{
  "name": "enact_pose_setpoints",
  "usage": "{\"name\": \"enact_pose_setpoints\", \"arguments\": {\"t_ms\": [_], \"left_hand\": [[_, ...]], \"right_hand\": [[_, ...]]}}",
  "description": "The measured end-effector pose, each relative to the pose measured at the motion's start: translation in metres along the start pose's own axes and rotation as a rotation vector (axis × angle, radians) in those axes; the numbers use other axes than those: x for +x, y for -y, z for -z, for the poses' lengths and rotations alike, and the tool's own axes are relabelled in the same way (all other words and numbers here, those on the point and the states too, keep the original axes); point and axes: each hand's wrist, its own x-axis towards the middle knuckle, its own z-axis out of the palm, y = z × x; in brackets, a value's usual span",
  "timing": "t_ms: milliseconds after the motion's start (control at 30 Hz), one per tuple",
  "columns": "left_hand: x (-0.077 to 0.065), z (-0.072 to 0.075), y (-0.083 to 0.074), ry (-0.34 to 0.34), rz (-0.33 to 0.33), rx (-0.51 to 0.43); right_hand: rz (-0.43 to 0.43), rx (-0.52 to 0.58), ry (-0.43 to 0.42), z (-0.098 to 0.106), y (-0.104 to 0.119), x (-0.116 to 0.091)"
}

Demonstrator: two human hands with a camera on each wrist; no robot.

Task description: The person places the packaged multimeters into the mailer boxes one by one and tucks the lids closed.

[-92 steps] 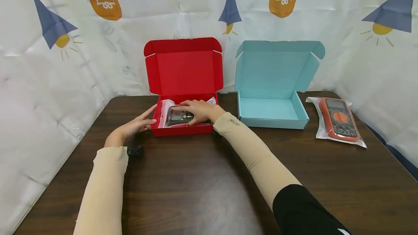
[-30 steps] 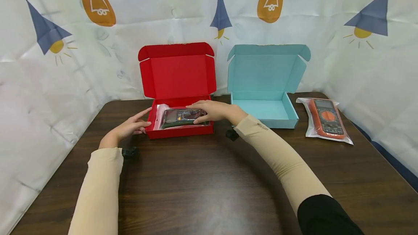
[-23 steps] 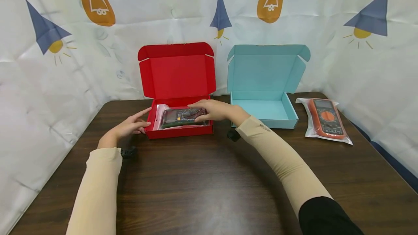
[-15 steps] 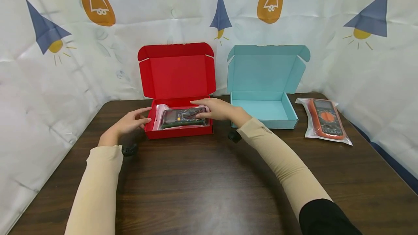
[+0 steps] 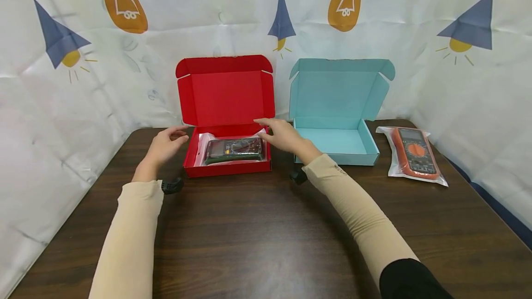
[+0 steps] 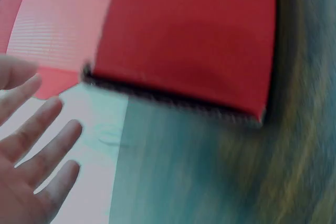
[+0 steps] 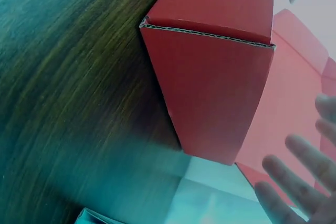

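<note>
A red cardboard box (image 5: 226,170) stands with its lid raised. Inside it lies a dark green multimeter (image 5: 234,149) in a clear plastic bag. My left hand (image 5: 163,147) hovers just off the box's left wall, fingers spread and holding nothing; the left wrist view shows them apart from the red side wall (image 6: 189,40). Over the box's right rear corner is my right hand (image 5: 283,136), its fingers extended and free of the multimeter. In the right wrist view the spread fingers (image 7: 304,156) are beside the box's right wall (image 7: 210,87).
A light blue box (image 5: 338,157) with raised lid stands right of the red one. Farther right, an orange multimeter (image 5: 415,151) in a clear bag lies on the dark wooden table (image 5: 249,234). A white printed cloth (image 5: 245,26) hangs behind.
The right hand slid rightward over the multimeter, then rose off it. The left hand has left the red box's side and lifted slightly. The multimeter now lies fully in sight in the box.
</note>
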Motion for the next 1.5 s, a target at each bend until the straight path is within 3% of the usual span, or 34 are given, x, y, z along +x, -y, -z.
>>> {"name": "enact_pose_setpoints", "arguments": {"t_ms": [200, 400, 700, 1000, 1333, 1500], "left_hand": [[0.007, -0.002, -0.007, -0.185, 0.019, -0.08], [0.015, -0.003, -0.011, -0.262, 0.091, -0.191], [0.026, -0.003, -0.018, -0.22, 0.169, -0.322], [0.036, -0.006, -0.02, -0.122, 0.163, -0.452], [0.035, -0.007, -0.024, -0.107, 0.161, -0.484], [0.034, -0.01, -0.023, -0.098, 0.143, -0.499]], "right_hand": [[-0.065, 0.055, -0.168, -0.002, -0.007, 0.006], [-0.114, 0.109, -0.252, -0.006, -0.011, 0.012], [-0.197, 0.115, -0.27, -0.014, -0.017, 0.019], [-0.2, 0.192, -0.26, -0.016, -0.016, 0.023], [-0.21, 0.471, -0.327, -0.017, -0.016, 0.024], [-0.23, 0.541, -0.334, -0.018, -0.018, 0.024]]}}
